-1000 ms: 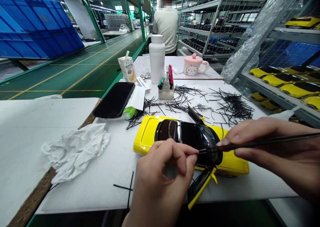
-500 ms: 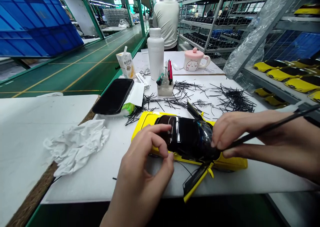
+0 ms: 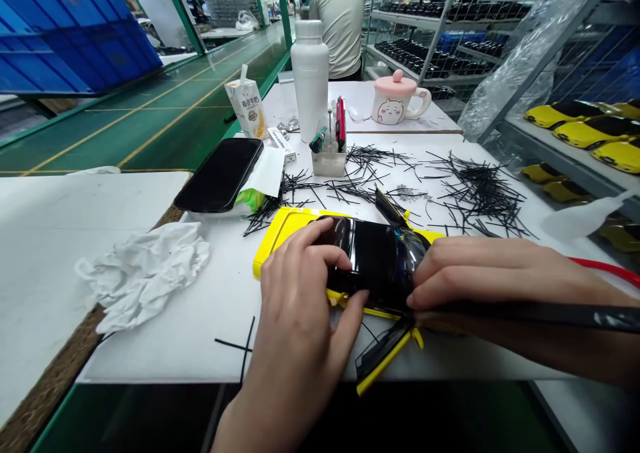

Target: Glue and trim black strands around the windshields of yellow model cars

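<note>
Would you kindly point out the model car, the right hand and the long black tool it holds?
Model car [image 3: 376, 250]: head view, on its black roof.
Right hand [image 3: 493, 271]: head view, on the middle of the hand.
Long black tool [image 3: 545, 312]: head view, on its shaft.

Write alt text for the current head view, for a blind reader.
A person's left hand and right hand work on a yellow model car with a black roof and open doors, the right holding a slim dark tool by the windshield. Loose black strips, a phone and a crumpled white cloth lie nearby.
</note>
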A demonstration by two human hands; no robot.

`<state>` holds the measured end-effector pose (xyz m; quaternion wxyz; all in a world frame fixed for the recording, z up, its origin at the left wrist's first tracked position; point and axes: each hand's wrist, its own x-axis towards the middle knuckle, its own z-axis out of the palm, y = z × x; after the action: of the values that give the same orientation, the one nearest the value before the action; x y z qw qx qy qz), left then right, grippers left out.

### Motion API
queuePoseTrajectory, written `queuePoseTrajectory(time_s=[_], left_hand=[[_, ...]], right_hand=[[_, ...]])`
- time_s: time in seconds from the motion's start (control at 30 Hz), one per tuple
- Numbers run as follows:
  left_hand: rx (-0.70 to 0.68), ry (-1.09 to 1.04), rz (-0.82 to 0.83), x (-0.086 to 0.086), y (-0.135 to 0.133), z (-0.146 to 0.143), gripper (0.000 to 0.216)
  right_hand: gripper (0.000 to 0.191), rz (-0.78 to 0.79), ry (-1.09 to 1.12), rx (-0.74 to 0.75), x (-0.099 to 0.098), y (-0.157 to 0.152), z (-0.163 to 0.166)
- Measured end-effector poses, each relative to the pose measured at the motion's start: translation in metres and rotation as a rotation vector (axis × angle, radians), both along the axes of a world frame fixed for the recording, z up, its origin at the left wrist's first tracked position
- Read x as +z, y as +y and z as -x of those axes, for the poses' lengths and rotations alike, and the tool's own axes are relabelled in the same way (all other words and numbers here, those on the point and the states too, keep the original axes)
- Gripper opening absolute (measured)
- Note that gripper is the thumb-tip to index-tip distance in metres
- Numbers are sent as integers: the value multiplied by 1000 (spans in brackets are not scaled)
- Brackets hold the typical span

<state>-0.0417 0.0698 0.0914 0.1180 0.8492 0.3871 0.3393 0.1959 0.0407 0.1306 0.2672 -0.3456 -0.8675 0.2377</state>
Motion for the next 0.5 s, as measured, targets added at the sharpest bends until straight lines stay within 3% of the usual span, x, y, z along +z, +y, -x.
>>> queuePoseTrajectory(time_s=[0.1, 0.3, 0.5], left_hand=[[14, -9, -12, -1, -1, -1, 31], [23, -18, -8, -2, 0, 0, 36], [17, -22, -13, -3, 0, 2, 34]], right_hand=[[10, -44, -15, -3, -6, -2, 2], [25, -65, 86, -153, -25, -13, 7], [13, 36, 71, -118, -20, -12, 2]])
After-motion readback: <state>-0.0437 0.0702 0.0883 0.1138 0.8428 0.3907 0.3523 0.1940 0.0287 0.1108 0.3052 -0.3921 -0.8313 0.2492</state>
